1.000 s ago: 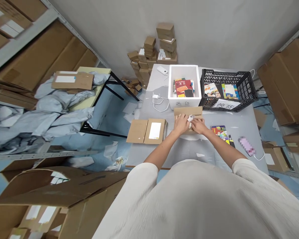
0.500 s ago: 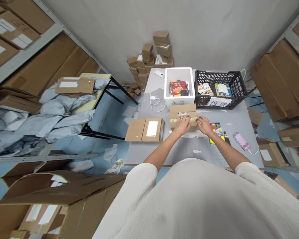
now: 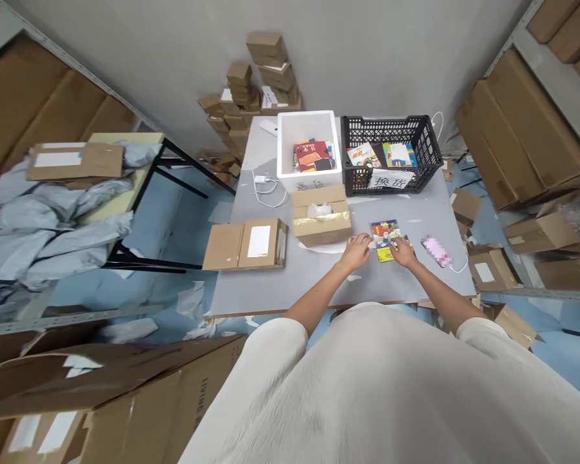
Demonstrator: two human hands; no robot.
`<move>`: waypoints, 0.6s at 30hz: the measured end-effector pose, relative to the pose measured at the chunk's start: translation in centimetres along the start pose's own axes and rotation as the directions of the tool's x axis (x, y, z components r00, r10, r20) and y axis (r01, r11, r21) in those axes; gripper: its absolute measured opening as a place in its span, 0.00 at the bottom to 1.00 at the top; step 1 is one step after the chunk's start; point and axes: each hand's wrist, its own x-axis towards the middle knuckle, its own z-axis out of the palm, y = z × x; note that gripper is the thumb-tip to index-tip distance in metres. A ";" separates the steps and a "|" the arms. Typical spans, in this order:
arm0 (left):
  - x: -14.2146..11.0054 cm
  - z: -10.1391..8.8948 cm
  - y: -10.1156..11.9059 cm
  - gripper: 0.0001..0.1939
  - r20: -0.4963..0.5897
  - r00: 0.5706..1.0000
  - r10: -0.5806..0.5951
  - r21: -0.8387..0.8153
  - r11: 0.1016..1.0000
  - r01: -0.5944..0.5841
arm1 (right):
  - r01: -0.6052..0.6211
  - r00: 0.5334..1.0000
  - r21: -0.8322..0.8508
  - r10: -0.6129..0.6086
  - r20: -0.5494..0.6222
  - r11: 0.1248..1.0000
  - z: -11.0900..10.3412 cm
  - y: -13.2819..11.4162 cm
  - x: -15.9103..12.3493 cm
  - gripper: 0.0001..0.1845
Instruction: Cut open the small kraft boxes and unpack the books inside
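Observation:
A small colourful book (image 3: 383,231) lies flat on the grey table (image 3: 290,283). My left hand (image 3: 356,249) is at its left edge with fingers stretched out, the tips touching the cover. My right hand (image 3: 404,252) sits on the book's near right corner, fingers curled over it. Just left of the book stands an open cardboard box (image 3: 321,220) with yellowish tape across its front and white paper inside. Neither hand touches the box.
At the table's back stand a white foam box (image 3: 285,148) with books and a black crate (image 3: 423,145) with books. A flat cardboard mailer (image 3: 244,245), a pink phone (image 3: 437,251) on a cable and a white charger (image 3: 261,180) lie around. Cartons fill the shelves and floor.
Both hands have left the cardboard box and moved right to the colourful book. The camera has shifted, so the table sits further left in view.

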 end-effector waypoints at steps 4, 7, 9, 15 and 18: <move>0.5 4.8 1.2 0.27 0.159 0.985 -0.067 -0.072 0.994 0.079 | -0.114 0.986 -0.015 0.115 0.119 0.993 0.6 3.8 -0.6 0.31; 0.7 8.2 1.7 0.28 0.268 0.955 -0.130 -0.101 0.982 0.162 | -0.142 0.975 -0.009 0.141 0.173 0.990 1.3 5.8 -0.7 0.31; 0.9 10.1 1.9 0.29 0.315 0.933 -0.174 -0.115 0.969 0.220 | -0.124 0.975 0.008 0.120 0.189 0.992 1.8 6.8 -0.6 0.32; 2.3 14.3 2.3 0.39 0.307 0.920 -0.244 -0.230 0.919 0.320 | -0.071 0.978 0.072 0.055 0.201 0.995 3.3 8.8 0.2 0.33; 2.9 16.0 2.5 0.41 0.296 0.917 -0.266 -0.298 0.887 0.354 | -0.086 0.978 0.113 0.063 0.199 0.990 3.9 9.0 0.7 0.34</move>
